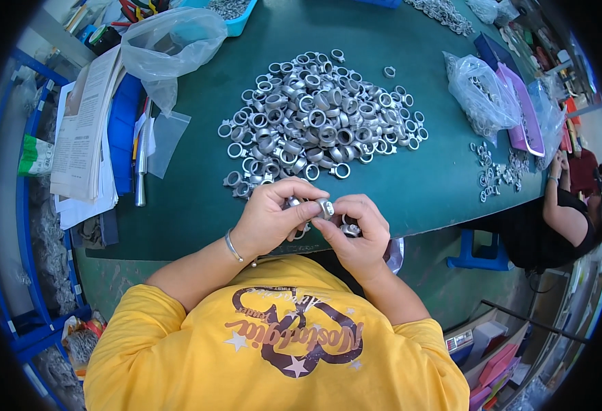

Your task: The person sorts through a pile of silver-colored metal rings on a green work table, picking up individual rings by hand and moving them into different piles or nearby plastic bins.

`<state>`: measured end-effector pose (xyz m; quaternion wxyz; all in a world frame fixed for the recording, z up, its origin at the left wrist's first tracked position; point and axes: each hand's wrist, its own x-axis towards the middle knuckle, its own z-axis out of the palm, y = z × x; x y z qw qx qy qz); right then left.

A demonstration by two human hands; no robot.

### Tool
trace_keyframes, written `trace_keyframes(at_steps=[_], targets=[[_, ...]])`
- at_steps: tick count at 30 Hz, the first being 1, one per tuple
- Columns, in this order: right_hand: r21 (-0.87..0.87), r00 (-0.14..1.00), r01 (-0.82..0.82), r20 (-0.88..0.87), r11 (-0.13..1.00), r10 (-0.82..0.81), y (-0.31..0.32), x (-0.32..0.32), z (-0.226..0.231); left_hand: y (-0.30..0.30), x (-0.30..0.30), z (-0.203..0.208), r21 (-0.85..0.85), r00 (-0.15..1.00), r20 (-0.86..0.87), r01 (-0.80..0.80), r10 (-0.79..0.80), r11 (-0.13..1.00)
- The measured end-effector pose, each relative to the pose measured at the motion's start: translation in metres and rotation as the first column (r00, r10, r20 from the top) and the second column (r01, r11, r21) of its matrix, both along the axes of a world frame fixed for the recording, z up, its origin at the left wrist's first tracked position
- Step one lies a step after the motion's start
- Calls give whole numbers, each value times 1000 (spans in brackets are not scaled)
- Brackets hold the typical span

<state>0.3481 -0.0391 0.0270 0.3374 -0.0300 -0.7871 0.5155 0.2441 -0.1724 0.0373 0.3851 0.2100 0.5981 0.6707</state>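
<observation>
My left hand (pixel 271 214) is closed, thumb and fingers pinching a small silver metal ring (pixel 325 208) with a lug on its rim. The fingertips of my right hand (pixel 364 240) meet the same ring from the other side. Another metal ring (pixel 350 230) is tucked in my right hand's curled fingers, and part of one more shows behind my left thumb. Just beyond both hands, a large heap of similar rings (pixel 321 109) spreads over the green table (pixel 198 219). How the held ring's far side looks is hidden by my fingers.
Papers (pixel 85 130), a blue tray (pixel 124 123) and a clear bag (pixel 171 51) lie at left. On the right are a bag of parts (pixel 480 96), a pink basket (pixel 520 113) and small loose parts (pixel 496 175). Another person's arm (pixel 565 216) rests near the right edge.
</observation>
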Motion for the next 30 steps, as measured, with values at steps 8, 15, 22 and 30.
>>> trace_keyframes(at_steps=[8,15,22,30], targets=[[50,1000,10,-28,999,-9,0,0,-1,0,1,-3,0,1000,26,-1,1,1000],[74,1000,18,-16,997,-17,0,2,1,-2,1,-4,-2,1000,7,-3,3,1000],[106,999,48,13,993,-50,5,5,2,-2,1,-4,34,993,-114,-13,17,999],[16,998,-23,62,1000,22,10,2,-5,0,4,-11,74,830,-557,26,19,997]])
